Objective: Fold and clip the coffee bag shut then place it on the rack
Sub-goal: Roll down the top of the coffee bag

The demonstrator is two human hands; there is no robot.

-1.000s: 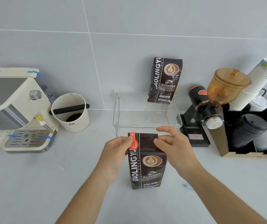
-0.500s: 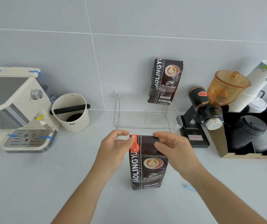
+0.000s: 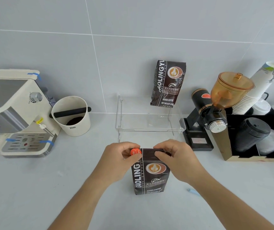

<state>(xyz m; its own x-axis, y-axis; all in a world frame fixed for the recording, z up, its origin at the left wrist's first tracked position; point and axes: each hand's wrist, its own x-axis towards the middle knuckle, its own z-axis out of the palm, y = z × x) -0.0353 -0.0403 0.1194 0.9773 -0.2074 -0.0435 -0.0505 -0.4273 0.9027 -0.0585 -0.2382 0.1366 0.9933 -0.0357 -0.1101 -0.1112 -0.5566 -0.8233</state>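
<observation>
The clear rack (image 3: pixel 149 125) stands just behind the hands, its left half bare. A second coffee bag (image 3: pixel 167 83) fills its right rear. The grinder (image 3: pixel 204 120) crowds the rack's right side; the knock box (image 3: pixel 71 116) stands well left, bare surface (image 3: pixel 103 130) between.

Bag (image 3: pixel 150 176): dark brown, white lettering, round latte-art emblem in orange and cream, orange patch at top left corner. Second bag (image 3: pixel 167 83): same print. Rack (image 3: pixel 149 128): clear. Espresso machine (image 3: pixel 15 112): cream and silver, blue tape strips. Knock box (image 3: pixel 71 116): cream, black bar. Grinder (image 3: pixel 206 117): black, amber hopper. Counter (image 3: pixel 33 188) and wall tiles: pale grey.
</observation>
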